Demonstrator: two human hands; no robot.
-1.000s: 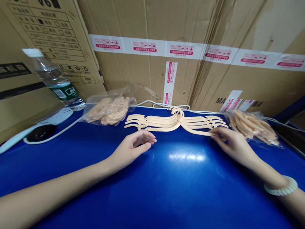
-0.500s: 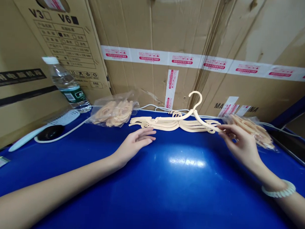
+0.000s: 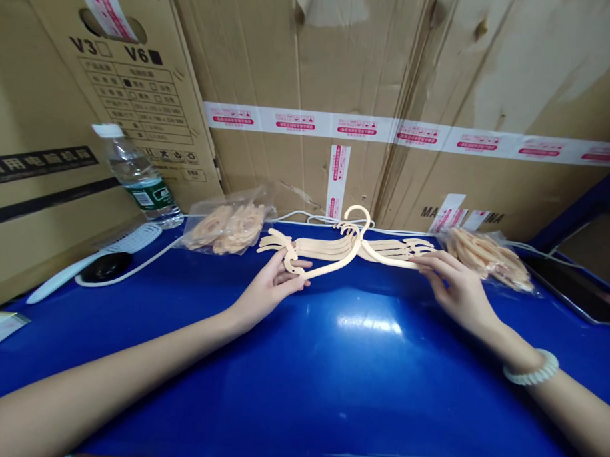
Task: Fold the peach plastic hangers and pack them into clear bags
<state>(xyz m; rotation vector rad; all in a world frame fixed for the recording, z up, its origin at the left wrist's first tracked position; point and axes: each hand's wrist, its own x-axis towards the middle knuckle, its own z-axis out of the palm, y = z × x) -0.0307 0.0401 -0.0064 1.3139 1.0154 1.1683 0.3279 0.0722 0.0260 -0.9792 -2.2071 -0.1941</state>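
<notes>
A cream plastic hanger (image 3: 334, 264) with a curved hook is held low over the blue table. My right hand (image 3: 460, 294) pinches the tip of its right arm between thumb and fingers. Closed at its left end, my left hand (image 3: 267, 287) has the thumb in front and the fingers behind, partly hidden by the hanger. Just behind it lies a stack of similar cream hangers (image 3: 319, 246), their hooks overlapping near the middle.
Clear bags of cream hanger parts lie left (image 3: 225, 229) and right (image 3: 489, 258). A water bottle (image 3: 141, 176), a light-blue hairbrush (image 3: 104, 255) and a black mouse (image 3: 106, 267) are at left, a dark phone (image 3: 573, 291) at right. Cardboard boxes (image 3: 301, 62) and a white cable (image 3: 290, 216) border the back.
The hanger has come down and toward me, and its left end has swung into my left hand, which has closed on it. My right hand has moved slightly left, still pinching the other end.
</notes>
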